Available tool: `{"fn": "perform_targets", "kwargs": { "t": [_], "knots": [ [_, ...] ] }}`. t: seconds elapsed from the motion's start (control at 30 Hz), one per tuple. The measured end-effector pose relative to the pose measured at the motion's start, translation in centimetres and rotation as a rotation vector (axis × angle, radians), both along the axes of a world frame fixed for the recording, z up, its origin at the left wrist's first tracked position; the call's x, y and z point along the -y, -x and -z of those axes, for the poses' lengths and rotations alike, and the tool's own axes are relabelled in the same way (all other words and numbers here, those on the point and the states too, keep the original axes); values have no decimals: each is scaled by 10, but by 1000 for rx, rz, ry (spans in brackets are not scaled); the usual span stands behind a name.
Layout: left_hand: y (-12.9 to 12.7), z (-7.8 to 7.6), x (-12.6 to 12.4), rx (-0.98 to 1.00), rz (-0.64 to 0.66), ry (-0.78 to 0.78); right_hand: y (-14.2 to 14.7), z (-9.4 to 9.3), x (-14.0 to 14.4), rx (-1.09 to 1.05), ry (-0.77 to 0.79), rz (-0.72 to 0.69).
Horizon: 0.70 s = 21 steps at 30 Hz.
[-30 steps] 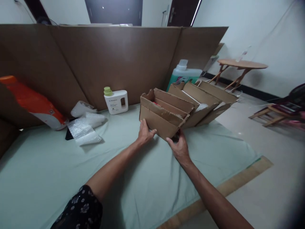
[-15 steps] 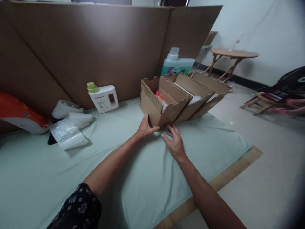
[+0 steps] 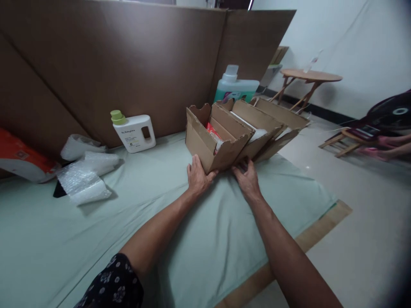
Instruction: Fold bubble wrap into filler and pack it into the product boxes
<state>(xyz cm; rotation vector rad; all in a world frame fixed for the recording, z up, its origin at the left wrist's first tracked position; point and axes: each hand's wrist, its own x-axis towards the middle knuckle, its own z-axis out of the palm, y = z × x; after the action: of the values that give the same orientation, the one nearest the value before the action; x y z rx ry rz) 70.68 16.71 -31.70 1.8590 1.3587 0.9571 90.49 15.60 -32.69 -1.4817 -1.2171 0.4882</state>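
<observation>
Fingers [image 3: 192,167] of the left hand [image 3: 197,178] curl against the near left wall of an open brown corrugated cardboard box [image 3: 214,137], thumb hooked at its bottom corner, while the right hand [image 3: 247,179] presses its fingertips under the box's near right edge. Both hands grasp the box at its base as it sits on a pale green sheet-covered mattress [image 3: 96,239].

The box's flaps stand open and ragged. Inside it, a red packet [image 3: 212,129] shows beside something white that is too hidden to identify. Just behind and touching it are two more open brown cardboard boxes [image 3: 266,126], fanned out toward the mattress's far corner.

A teal plastic jug with a white cap [image 3: 235,87] stands behind the boxes against a tall brown cardboard partition [image 3: 135,64]. A white handled bottle with a green cap [image 3: 134,131] stands well to the left, also at the foot of the partition. Further left lie crumpled clear bubble wrap [image 3: 85,179] and an orange and white pouch [image 3: 22,158].

By the look of it the packing is only partly done: the front box holds some contents but is unsealed, and both bottles and the wrap remain outside any box.

A round wooden folding table [image 3: 310,78] stands on the tiled floor beyond.
</observation>
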Motion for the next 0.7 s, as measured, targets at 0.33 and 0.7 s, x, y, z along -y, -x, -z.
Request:
{"fn": "perform_targets", "kwargs": {
  "t": [0.33, 0.7],
  "knots": [
    [-4, -7, 6, -40, -92, 17, 2, 11, 4, -28, 25, 39],
    [-3, -17, 9, -204, -76, 30, 6, 4, 8, 77, 92, 208]
  ]
}}
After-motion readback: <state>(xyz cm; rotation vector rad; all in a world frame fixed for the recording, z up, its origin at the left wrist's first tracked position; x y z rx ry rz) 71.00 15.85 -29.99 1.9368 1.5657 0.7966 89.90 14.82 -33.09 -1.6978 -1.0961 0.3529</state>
